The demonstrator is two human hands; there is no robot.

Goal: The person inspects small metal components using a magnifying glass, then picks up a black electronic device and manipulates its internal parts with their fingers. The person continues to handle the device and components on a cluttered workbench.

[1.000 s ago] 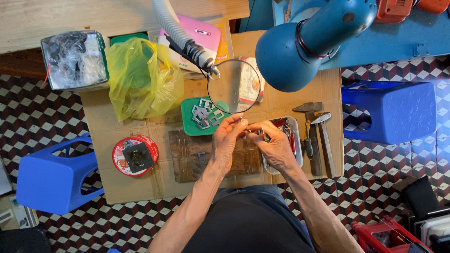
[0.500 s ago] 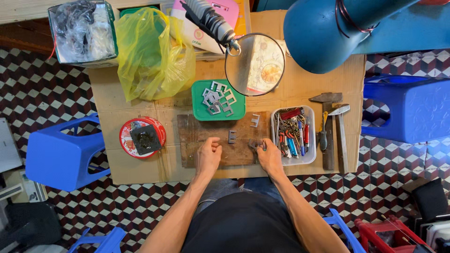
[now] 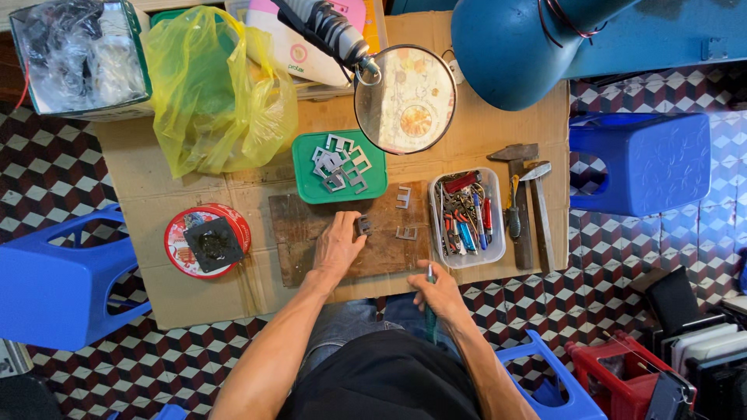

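My left hand [image 3: 338, 245] rests on a dark wooden board [image 3: 311, 249] and its fingertips pinch a small grey metal piece [image 3: 362, 225] lying there. My right hand [image 3: 438, 290] is at the near edge of the cardboard-covered table [image 3: 132, 163], closed around a thin green-handled tool [image 3: 429, 315] that points down toward my lap. Two more bracket-shaped metal pieces [image 3: 404, 197] lie on the board beyond my hands. A green tray [image 3: 378, 177] behind the board holds several such pieces.
A round magnifier [image 3: 405, 99] on a flexible arm hangs over the table beside a blue lamp head [image 3: 513, 47]. A clear tub of tools [image 3: 467, 218], two hammers [image 3: 529, 202], a red tin [image 3: 204, 241] and a yellow bag [image 3: 214, 85] are around. Blue stools [image 3: 638, 159] flank the table.
My left hand moved up onto the board to the small metal piece. My right hand drew back to the table's near edge and now grips the green-handled tool. The camera tilted.
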